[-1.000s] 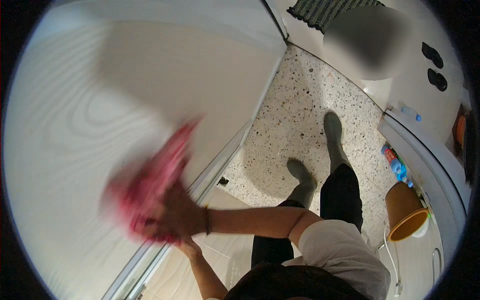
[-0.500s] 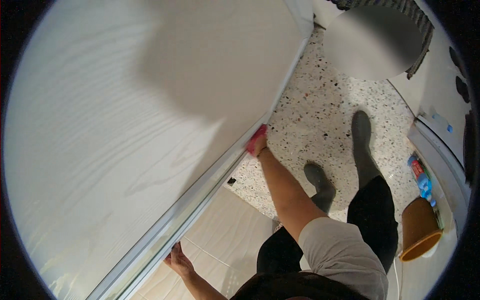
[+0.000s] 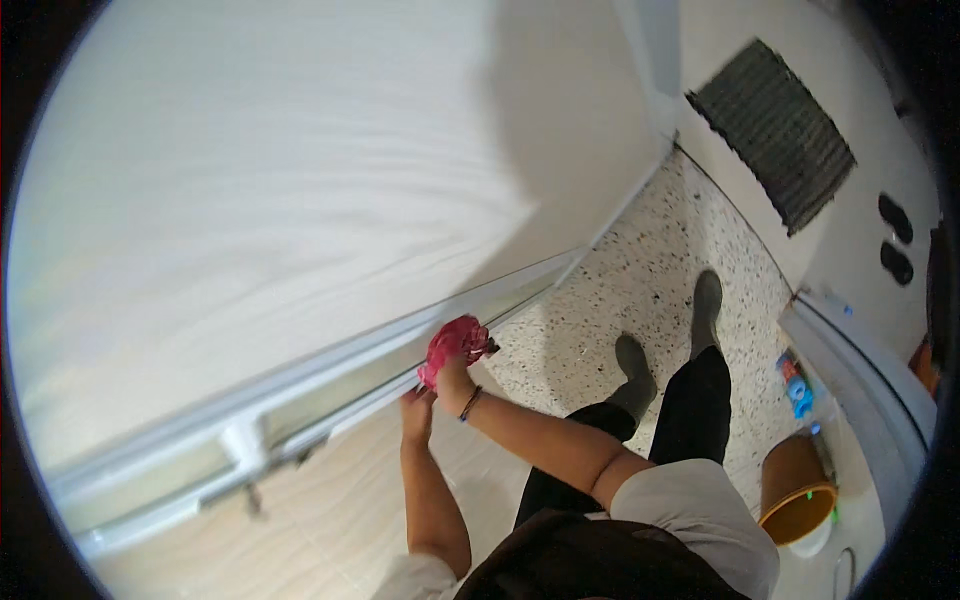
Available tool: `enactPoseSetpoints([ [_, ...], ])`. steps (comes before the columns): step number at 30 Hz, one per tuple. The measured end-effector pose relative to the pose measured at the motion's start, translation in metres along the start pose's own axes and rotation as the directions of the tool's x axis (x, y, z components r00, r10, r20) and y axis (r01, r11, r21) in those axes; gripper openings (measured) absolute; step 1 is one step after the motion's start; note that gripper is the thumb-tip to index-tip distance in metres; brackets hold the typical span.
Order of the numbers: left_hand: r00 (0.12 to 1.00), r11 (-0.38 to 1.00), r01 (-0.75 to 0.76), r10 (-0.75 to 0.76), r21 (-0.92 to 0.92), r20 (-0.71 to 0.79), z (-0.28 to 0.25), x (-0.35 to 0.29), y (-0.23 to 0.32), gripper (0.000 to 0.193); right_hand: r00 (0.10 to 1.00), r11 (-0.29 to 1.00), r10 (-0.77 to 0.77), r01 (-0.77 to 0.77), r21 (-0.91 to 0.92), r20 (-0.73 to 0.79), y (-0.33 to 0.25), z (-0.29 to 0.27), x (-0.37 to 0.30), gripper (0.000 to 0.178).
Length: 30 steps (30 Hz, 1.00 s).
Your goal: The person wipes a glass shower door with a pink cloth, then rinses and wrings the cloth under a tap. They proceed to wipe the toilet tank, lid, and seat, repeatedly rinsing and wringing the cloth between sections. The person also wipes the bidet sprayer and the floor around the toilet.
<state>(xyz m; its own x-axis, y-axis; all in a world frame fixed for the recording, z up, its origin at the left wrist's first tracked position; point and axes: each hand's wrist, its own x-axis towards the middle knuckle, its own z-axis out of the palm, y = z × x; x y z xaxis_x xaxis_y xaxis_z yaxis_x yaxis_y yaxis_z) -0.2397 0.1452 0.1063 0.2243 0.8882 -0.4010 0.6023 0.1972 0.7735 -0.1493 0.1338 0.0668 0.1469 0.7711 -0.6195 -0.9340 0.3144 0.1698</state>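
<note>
A crumpled red cloth (image 3: pixel 462 340) is bunched in my right hand (image 3: pixel 455 378), pressed to the near edge of a long white frame (image 3: pixel 350 410) with narrow glass panes. A dark band circles my right wrist. Just below the cloth, my left hand (image 3: pixel 417 404) is at the same edge, its fingers curled onto the frame and partly hidden by the cloth. A dark latch-like fitting (image 3: pixel 252 500) juts from the frame farther left.
A pale wall (image 3: pixel 300 200) fills the left. My grey boots (image 3: pixel 635 370) stand on speckled flooring (image 3: pixel 600 300). At right are a brown bucket (image 3: pixel 795 480), blue bottles (image 3: pixel 797 390) and a raised sill (image 3: pixel 850 350). Beyond lie a dark mat (image 3: pixel 775 135) and black slippers (image 3: pixel 896 240).
My right hand has drawn the cloth nearer along the frame. My left hand has moved right, close beside it. The view has shifted; the pale round object over the mat is out of view.
</note>
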Motion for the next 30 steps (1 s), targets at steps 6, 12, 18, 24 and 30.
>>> enactPoseSetpoints([
  [6,0.972,0.941,-0.211,0.231,-0.264,0.045,-0.02,-0.023,0.099,0.039,0.891,0.958,0.274,-0.219,-0.184,0.362,-0.057,0.146,-0.101,0.027],
  [12,0.93,0.919,-0.368,0.367,-0.139,-0.03,-0.048,-0.025,0.092,0.046,0.754,0.879,0.476,-0.416,-0.232,0.453,-0.061,0.223,-0.167,0.025],
  [18,0.958,0.969,-0.208,0.229,-0.132,0.172,-0.067,-0.018,0.058,0.043,0.805,0.669,0.02,0.43,-0.606,0.593,-0.065,0.218,-0.211,0.018],
  [24,0.954,0.813,-0.263,0.301,-0.52,-0.012,-0.077,-0.044,0.096,0.031,0.174,-0.72,0.214,0.693,0.035,0.961,-0.032,0.265,-0.243,0.023],
  [30,0.992,0.407,0.078,-0.121,-0.91,0.031,-0.066,-0.069,0.132,0.032,0.246,-0.758,0.545,0.554,0.345,0.802,-0.019,0.236,-0.211,0.025],
])
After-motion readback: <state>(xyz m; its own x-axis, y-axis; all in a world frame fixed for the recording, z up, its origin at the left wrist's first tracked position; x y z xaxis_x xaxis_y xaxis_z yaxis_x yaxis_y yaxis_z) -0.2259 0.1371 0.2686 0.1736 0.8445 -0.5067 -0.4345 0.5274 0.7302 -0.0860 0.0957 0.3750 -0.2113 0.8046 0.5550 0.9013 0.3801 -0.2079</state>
